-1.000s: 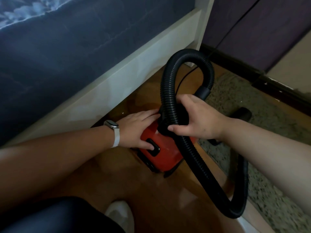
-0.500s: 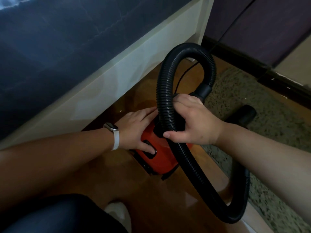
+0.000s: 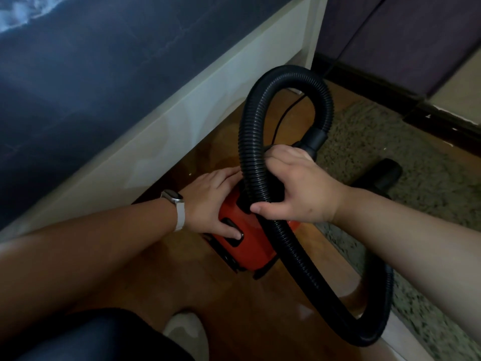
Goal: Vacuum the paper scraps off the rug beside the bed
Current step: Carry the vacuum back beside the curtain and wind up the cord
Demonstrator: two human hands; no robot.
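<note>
View from the person's head, looking down at a wooden floor [image 3: 234, 308] between a bed and a rug. A small red vacuum cleaner [image 3: 253, 246] sits on the floor near the white bed frame [image 3: 156, 142], which runs along the left.

The left hand [image 3: 208, 201] lies flat over the vacuum's top with its fingers straight and its thumb on a black switch [image 3: 234, 234]. The right hand [image 3: 299, 188] is curled around the black ribbed hose [image 3: 256, 121], which loops up and over towards the far side.

Compared with a second ago, very little has moved. Both hands have kept their places and the hose loop has only swayed slightly. The thumb has stayed on the switch, so the person is probably turning the machine on; whether it is running cannot be told.

The grey-green rug [image 3: 406, 147] lies to the right, with the hose's black nozzle [image 3: 386, 173] resting on it. No paper scraps can be made out on the rug from here. Suction over the rug has not begun.
</note>
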